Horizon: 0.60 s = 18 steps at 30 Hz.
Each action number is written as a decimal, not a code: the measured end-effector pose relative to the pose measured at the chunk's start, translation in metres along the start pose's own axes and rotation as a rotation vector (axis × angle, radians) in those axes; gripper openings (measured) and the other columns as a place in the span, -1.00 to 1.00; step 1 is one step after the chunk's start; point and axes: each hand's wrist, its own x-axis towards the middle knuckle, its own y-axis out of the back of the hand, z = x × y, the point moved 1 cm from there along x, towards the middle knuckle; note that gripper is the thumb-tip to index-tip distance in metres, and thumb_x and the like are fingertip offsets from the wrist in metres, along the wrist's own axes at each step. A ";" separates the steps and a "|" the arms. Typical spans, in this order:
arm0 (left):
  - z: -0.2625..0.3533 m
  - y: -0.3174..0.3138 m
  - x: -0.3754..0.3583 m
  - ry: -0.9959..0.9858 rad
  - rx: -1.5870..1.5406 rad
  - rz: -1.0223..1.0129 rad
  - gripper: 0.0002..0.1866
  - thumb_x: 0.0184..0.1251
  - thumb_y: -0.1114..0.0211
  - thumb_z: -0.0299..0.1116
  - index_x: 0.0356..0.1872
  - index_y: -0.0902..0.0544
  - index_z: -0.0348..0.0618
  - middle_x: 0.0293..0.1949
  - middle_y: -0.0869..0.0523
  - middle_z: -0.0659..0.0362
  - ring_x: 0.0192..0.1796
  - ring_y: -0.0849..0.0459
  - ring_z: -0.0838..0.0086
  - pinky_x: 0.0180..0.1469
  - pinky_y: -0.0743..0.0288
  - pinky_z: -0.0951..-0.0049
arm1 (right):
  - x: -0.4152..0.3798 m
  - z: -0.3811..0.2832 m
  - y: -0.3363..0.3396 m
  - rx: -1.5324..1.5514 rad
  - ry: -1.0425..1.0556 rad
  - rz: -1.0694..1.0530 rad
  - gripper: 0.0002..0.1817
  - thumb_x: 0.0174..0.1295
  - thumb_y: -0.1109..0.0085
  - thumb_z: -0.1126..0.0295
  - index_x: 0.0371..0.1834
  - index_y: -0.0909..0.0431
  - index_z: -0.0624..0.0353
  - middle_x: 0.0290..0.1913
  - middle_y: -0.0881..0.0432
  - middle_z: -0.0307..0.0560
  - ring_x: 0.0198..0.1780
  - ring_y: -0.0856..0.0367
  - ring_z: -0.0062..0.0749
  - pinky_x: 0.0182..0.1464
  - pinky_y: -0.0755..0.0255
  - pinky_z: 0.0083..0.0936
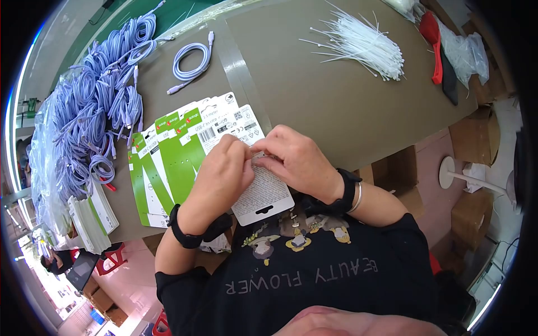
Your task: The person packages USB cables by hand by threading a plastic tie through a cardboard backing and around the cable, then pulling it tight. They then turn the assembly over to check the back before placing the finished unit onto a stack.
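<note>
A white printed packaging card with a hang hole at its lower end is tilted up in front of my chest. Over its middle, my left hand has thumb and fingers pinched together. My right hand meets it there, its thumb and index finger also closed in a pinch. Whatever small thing lies between the fingertips is hidden. Just beyond and to the left, green and white packaging cards lie overlapped on the table. A single coiled lilac cable rests farther back.
A large heap of lilac cables covers the table's left side. White cable ties lie in a bundle at the back right, near a red-handled tool. A stack of cards stands at the left edge. Cardboard boxes are on the right.
</note>
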 end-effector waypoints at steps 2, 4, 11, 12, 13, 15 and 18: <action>-0.005 0.006 -0.003 0.023 -0.173 -0.011 -0.78 0.10 -0.30 -0.59 -0.23 -0.49 -0.29 -0.27 -0.52 0.01 -0.25 -0.58 0.16 -0.24 -0.50 0.28 | 0.002 -0.002 -0.003 -0.051 0.076 0.012 -0.83 0.11 -0.32 0.52 -0.23 -0.58 0.21 -0.33 -0.51 -0.09 -0.38 -0.55 -0.33 -0.30 -0.47 -0.46; -0.006 0.007 -0.005 0.048 -0.236 -0.002 -0.77 0.09 -0.30 -0.60 -0.22 -0.49 -0.29 -0.24 -0.52 0.01 -0.25 -0.58 0.16 -0.23 -0.50 0.30 | 0.001 -0.002 -0.004 -0.080 0.110 0.013 -0.83 0.11 -0.32 0.52 -0.22 -0.59 0.21 -0.34 -0.50 -0.09 -0.38 -0.54 -0.34 -0.30 -0.47 -0.48; -0.002 -0.003 -0.012 0.030 -0.228 0.086 -0.69 0.06 -0.29 -0.61 -0.12 -0.52 -0.28 -0.14 -0.54 0.04 -0.23 -0.59 0.23 -0.17 -0.51 0.37 | -0.006 0.013 0.012 0.425 -0.022 0.043 -0.93 0.26 -0.23 0.53 -0.24 -0.57 0.24 -0.29 -0.55 -0.24 -0.33 -0.50 -0.61 -0.27 -0.42 -0.64; 0.000 -0.007 -0.013 -0.022 -0.112 0.126 -0.66 0.06 -0.28 -0.61 -0.08 -0.53 -0.28 -0.14 -0.54 0.04 -0.22 -0.59 0.24 -0.17 -0.51 0.37 | -0.007 0.013 0.011 0.417 -0.023 0.032 -0.93 0.26 -0.23 0.53 -0.24 -0.57 0.24 -0.29 -0.55 -0.24 -0.33 -0.50 -0.61 -0.27 -0.42 -0.64; 0.003 -0.011 -0.014 -0.073 0.005 0.161 -0.63 0.06 -0.26 -0.61 -0.04 -0.54 -0.27 -0.13 -0.54 0.04 -0.21 -0.59 0.25 -0.18 -0.51 0.36 | -0.008 0.013 0.011 0.401 -0.047 0.036 -0.94 0.27 -0.22 0.53 -0.23 -0.56 0.24 -0.28 -0.56 -0.25 -0.32 -0.50 -0.63 -0.26 -0.42 -0.67; 0.012 -0.017 -0.016 -0.127 0.120 0.188 -0.60 0.06 -0.25 -0.61 0.01 -0.55 -0.26 -0.13 -0.54 0.05 -0.20 -0.59 0.26 -0.18 -0.51 0.35 | -0.011 0.014 0.008 0.376 -0.096 0.058 -0.95 0.31 -0.19 0.53 -0.21 -0.55 0.25 -0.25 -0.59 -0.26 -0.29 -0.51 -0.69 -0.23 -0.42 -0.72; 0.033 -0.026 -0.022 -0.117 0.468 0.175 -0.53 0.06 -0.20 -0.63 0.09 -0.55 -0.24 -0.09 -0.56 0.04 -0.17 -0.59 0.28 -0.17 -0.51 0.35 | -0.013 0.016 0.004 0.402 -0.151 0.051 -0.93 0.31 -0.18 0.54 -0.19 -0.53 0.28 -0.24 -0.61 -0.25 -0.28 -0.53 -0.69 -0.21 -0.43 -0.74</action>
